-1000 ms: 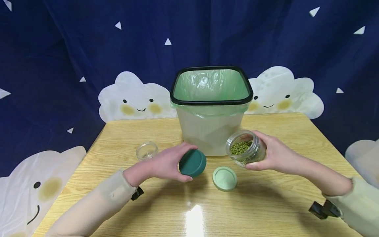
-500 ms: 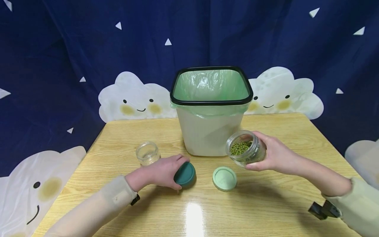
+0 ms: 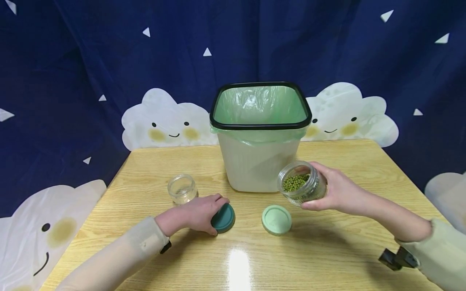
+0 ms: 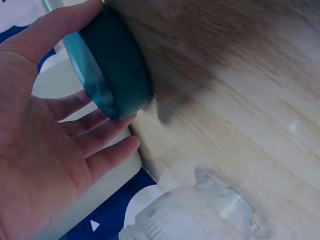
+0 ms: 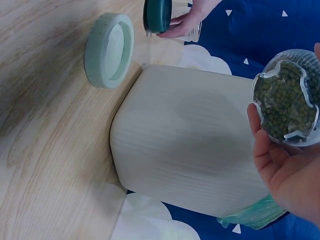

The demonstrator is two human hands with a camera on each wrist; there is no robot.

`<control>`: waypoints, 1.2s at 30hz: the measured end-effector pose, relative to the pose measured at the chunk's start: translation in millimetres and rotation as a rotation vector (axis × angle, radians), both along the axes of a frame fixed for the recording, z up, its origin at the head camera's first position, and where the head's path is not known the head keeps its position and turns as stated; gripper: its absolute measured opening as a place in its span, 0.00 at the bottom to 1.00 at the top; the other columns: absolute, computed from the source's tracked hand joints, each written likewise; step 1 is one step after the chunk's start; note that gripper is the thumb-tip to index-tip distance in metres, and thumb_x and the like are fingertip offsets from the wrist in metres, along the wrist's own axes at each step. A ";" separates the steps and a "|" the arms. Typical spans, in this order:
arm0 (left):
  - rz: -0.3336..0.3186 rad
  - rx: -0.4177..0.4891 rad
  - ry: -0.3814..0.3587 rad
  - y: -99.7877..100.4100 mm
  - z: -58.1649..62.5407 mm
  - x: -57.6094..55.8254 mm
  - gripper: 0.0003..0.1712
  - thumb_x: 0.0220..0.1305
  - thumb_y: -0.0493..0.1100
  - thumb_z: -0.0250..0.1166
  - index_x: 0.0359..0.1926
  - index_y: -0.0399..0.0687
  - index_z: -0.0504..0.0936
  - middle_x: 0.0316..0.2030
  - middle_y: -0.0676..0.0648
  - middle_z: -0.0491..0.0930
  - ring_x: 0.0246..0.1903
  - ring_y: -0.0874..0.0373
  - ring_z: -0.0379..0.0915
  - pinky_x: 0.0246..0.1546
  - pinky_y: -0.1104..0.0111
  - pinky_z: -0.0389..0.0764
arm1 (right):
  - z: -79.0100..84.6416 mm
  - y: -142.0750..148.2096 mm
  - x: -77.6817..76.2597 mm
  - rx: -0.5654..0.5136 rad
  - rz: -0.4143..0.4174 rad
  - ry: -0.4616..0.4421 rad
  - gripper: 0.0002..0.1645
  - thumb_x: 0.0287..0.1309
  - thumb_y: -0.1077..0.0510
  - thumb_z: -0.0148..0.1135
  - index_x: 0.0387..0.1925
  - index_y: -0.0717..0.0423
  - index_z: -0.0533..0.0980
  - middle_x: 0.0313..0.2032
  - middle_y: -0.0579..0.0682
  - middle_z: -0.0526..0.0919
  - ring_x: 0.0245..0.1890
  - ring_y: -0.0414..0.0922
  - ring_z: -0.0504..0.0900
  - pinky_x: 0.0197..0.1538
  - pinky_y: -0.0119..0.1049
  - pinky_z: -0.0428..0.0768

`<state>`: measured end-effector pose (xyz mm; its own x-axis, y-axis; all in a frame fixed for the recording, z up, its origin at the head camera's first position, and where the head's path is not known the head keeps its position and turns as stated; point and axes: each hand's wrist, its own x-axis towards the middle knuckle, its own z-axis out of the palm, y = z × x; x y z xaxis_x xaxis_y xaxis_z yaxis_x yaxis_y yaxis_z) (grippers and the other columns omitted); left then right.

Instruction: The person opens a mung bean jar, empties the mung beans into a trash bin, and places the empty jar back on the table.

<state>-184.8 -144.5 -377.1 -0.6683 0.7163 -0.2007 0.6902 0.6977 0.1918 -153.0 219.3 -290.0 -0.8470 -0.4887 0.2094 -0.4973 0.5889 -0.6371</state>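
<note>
My left hand (image 3: 202, 214) grips a dark teal round lid (image 3: 223, 218) by its edge, down at the tabletop. In the left wrist view, thumb and fingertips touch opposite sides of this lid (image 4: 117, 65). Just behind that hand stands a clear glass jar (image 3: 182, 188) with nothing visible inside; the hand hides a bit of its base. My right hand (image 3: 335, 188) holds a second clear jar (image 3: 303, 184), partly filled with green mung beans, tilted with its uncovered mouth toward the left and above the table. Between the hands a pale green lid (image 3: 276, 220) lies on the table.
A pale bin (image 3: 258, 161) with a black rim and green liner bag stands at the back middle of the wooden table (image 3: 346, 250). Behind the table hangs a dark blue curtain (image 3: 174, 52) with clouds and white triangles.
My left hand has moved left and down with the teal lid, bringing it to the tabletop. More of the clear jar behind it shows. The right hand and bean jar have stayed put.
</note>
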 end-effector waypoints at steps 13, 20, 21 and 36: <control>0.020 -0.028 -0.007 -1.5 -1.6 -2.2 0.51 0.43 0.53 0.80 0.66 0.43 0.65 0.51 0.48 0.71 0.47 0.55 0.70 0.45 0.62 0.77 | 0.5 0.3 0.7 -0.003 -0.001 -0.012 0.48 0.37 0.53 0.82 0.61 0.58 0.69 0.50 0.48 0.80 0.50 0.46 0.77 0.51 0.36 0.75; 0.032 -0.041 -0.017 -1.6 -1.0 -2.0 0.52 0.44 0.54 0.79 0.67 0.43 0.65 0.52 0.48 0.72 0.48 0.55 0.71 0.45 0.61 0.77 | 1.8 0.6 0.8 0.014 -0.008 0.000 0.47 0.36 0.53 0.83 0.60 0.57 0.69 0.49 0.47 0.80 0.49 0.45 0.77 0.50 0.37 0.76; 0.033 -0.040 -0.021 -1.8 -0.7 -2.0 0.52 0.44 0.54 0.79 0.67 0.43 0.65 0.52 0.48 0.72 0.49 0.55 0.71 0.45 0.61 0.77 | 2.0 0.5 0.8 0.018 -0.009 0.003 0.47 0.36 0.52 0.83 0.59 0.57 0.70 0.49 0.47 0.80 0.48 0.45 0.77 0.49 0.37 0.76; 0.156 0.121 0.045 -12.1 37.8 -10.5 0.56 0.52 0.69 0.68 0.73 0.45 0.59 0.68 0.40 0.62 0.64 0.45 0.63 0.56 0.52 0.72 | 9.0 3.7 1.3 0.042 -0.017 0.021 0.50 0.34 0.49 0.83 0.60 0.59 0.69 0.49 0.50 0.81 0.48 0.48 0.77 0.49 0.45 0.76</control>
